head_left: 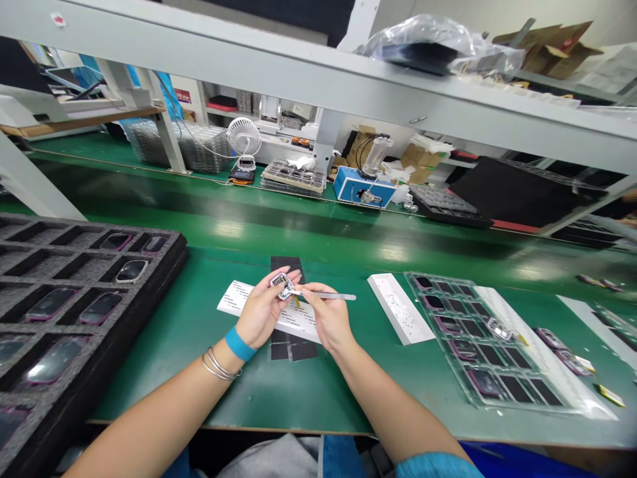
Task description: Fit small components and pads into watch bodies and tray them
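My left hand is closed around a small silver-rimmed watch case, its open inner side turned up toward me. In my right hand I grip metal tweezers. Their tip reaches the edge of the case; whether it pinches anything is too small to tell. A yellow strip shows just beneath the tip. Below both hands lies a white sheet of printed labels, across a row of black rectangular pieces.
At left stands a black foam tray holding several watch-like units. To the right are a white block with tiny parts and a clear plastic tray of dark pieces. Behind, a fan and a blue device stand under a shelf beam.
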A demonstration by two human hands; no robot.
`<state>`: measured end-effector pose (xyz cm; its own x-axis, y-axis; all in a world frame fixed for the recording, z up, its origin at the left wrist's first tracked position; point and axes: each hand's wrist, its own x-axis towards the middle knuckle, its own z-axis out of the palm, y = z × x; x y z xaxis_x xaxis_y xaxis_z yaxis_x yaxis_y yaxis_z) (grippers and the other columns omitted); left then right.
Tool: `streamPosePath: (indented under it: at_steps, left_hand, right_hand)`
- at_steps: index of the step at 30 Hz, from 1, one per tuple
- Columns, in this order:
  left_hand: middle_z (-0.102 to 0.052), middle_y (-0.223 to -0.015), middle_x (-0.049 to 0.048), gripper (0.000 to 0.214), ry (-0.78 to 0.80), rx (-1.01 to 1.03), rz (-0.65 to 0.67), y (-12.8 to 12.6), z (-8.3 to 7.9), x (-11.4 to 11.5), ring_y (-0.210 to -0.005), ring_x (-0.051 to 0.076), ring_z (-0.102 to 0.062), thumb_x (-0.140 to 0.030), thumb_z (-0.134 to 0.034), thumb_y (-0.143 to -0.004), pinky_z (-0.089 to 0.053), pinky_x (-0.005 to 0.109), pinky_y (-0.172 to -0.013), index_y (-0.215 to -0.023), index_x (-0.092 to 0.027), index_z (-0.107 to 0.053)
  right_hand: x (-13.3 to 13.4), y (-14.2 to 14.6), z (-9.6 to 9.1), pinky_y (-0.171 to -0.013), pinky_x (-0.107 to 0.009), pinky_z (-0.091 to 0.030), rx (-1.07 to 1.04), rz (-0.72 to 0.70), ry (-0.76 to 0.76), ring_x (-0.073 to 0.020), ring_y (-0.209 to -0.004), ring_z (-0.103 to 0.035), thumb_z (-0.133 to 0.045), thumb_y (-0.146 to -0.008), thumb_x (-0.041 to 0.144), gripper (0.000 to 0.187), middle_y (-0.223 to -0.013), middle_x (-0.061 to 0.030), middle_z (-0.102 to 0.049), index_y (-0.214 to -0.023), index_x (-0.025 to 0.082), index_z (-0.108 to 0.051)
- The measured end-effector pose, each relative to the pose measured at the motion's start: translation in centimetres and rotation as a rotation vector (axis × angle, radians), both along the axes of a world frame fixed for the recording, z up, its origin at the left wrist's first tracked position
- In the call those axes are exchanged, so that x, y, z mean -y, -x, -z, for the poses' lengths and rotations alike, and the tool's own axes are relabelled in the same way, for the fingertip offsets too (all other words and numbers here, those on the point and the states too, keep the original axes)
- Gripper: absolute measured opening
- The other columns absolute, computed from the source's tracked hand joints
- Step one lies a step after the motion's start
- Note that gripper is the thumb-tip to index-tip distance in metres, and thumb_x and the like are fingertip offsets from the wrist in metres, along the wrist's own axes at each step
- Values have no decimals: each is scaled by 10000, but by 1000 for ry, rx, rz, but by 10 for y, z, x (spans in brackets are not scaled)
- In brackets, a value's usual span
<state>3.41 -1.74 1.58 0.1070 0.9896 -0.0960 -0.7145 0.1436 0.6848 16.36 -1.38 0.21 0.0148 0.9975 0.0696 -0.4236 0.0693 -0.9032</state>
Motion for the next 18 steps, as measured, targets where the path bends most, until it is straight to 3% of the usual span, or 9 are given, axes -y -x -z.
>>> streamPosePath:
  at_steps: [12,18]
  left_hand:
    - [-626,-1171,118,407,-23,-19,16,1,0,0,-1163,243,-529,-48,-602,-688,-386,377,-1015,-1079,-159,-582]
    - [-592,-1223,126,449,-52,-87,28,-1,3,0,-1180,254,-512,-82,-647,-684,-375,394,-1022,-1116,-167,-563]
  right_hand:
    - [0,-1,3,-829,-359,-502,84,20,-71,-198,-830,-664,-768,-658,261,150,-833,-34,-720,-758,197,-677]
    - [-2,-11,-6,-840,-385,-515,341,-27,-159,-220,-864,-665,-733,-693,298,135,-870,-47,-715,-768,200,-678]
